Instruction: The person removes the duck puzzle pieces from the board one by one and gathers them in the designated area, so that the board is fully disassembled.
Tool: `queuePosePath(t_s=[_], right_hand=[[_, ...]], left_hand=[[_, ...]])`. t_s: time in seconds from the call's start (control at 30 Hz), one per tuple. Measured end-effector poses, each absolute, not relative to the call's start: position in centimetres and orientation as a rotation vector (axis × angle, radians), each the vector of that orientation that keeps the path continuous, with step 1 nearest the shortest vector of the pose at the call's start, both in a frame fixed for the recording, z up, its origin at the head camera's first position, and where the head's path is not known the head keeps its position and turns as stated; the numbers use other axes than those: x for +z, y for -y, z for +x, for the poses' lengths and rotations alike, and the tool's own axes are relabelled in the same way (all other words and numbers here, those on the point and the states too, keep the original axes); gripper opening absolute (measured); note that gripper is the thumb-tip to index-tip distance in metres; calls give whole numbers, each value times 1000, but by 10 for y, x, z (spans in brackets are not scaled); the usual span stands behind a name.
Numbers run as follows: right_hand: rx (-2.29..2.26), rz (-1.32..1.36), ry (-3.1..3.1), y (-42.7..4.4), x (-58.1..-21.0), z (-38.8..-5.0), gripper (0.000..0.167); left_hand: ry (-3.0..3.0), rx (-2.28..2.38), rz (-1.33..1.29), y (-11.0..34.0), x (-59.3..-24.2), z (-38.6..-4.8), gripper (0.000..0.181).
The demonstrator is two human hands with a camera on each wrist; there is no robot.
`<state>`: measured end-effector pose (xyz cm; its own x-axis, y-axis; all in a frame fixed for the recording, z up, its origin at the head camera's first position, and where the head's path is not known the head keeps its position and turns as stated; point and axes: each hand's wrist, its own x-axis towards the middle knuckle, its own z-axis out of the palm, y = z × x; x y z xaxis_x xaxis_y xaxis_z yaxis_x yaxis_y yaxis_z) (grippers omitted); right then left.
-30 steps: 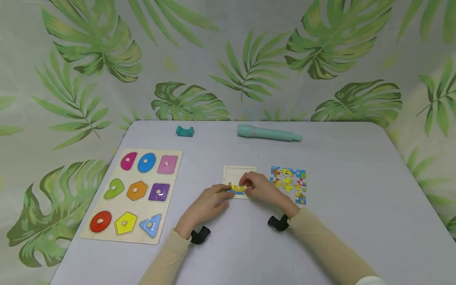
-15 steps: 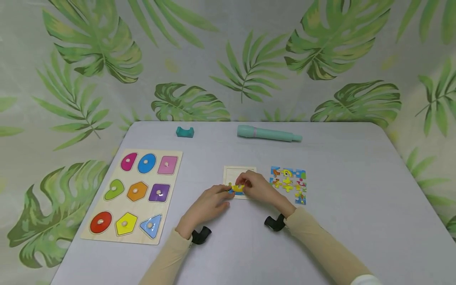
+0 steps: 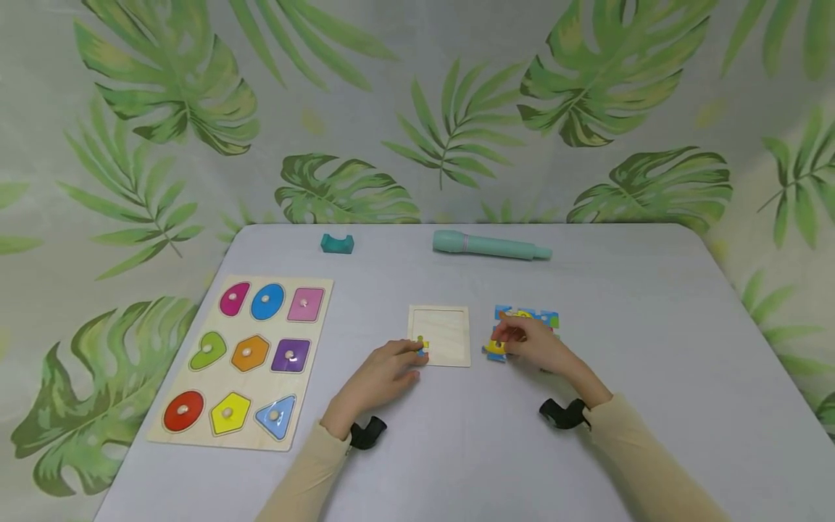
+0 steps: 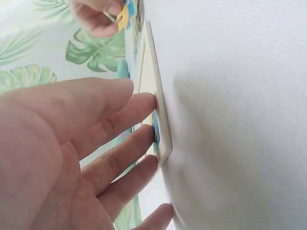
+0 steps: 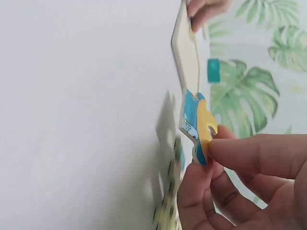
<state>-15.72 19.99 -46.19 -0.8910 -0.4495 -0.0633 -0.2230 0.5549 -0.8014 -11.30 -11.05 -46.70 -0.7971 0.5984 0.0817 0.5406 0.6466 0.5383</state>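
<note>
My right hand pinches a yellow and blue jigsaw piece between thumb and fingers, lifted off the table in the right wrist view. It hovers at the near left side of the group of loose jigsaw pieces, hiding part of them. With fairly straight fingers, my left hand touches the near left corner of the small square wooden puzzle tray. A small yellow, green and blue jigsaw piece lies in that corner, partly covered by the fingertips. The rest of the tray's recess shows bare wood.
On the left lies a wooden peg board with several coloured knobbed shapes. Along the far edge are a teal cradle-shaped block and a long turquoise flashlight-like tube. A leaf-patterned cloth hangs behind the white table.
My right hand has taken the yellow and blue jigsaw piece out of the tray and carried it right, to the loose pieces. My left hand has stayed at the tray's corner.
</note>
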Motion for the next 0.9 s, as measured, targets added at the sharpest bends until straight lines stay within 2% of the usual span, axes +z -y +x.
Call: queuePosePath(t_s=[0.3, 0.9], right_hand=[[-1186, -472, -2554, -233, -463, -145, 13], [-1154, -585, -2686, -214, -458, -145, 14]], left_hand=[[-2757, 847, 947, 111, -468, -114, 27], [-2740, 851, 973, 113, -468, -114, 30]])
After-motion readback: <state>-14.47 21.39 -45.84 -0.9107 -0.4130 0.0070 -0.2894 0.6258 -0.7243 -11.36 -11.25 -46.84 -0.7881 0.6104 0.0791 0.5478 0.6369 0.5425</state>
